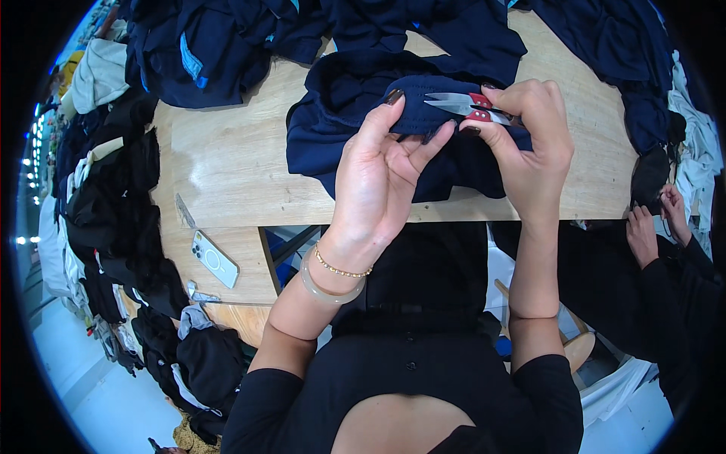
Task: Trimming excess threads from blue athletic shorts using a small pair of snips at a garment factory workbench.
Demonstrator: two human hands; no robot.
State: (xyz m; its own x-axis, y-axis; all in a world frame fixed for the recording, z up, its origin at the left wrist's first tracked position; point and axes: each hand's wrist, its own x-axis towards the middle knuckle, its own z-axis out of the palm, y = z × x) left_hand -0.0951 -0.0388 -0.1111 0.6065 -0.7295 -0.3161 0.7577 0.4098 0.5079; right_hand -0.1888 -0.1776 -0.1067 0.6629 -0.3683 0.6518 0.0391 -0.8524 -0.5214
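My left hand (382, 170) pinches a fold of a navy blue garment (355, 113) that lies bunched on the wooden table (227, 163). My right hand (529, 140) holds small thread snips with red grips (465, 106), their silver blades pointing left and resting on the fold that the left fingers hold up. A pale bangle and a thin bead bracelet sit on my left wrist. Part of the garment is hidden behind both hands.
More navy garments (219, 45) are heaped at the table's back and right. Dark clothes (113, 219) pile along the left edge. A white phone (214, 259) lies on a lower board. Another person's hands (654, 223) handle dark cloth at the right.
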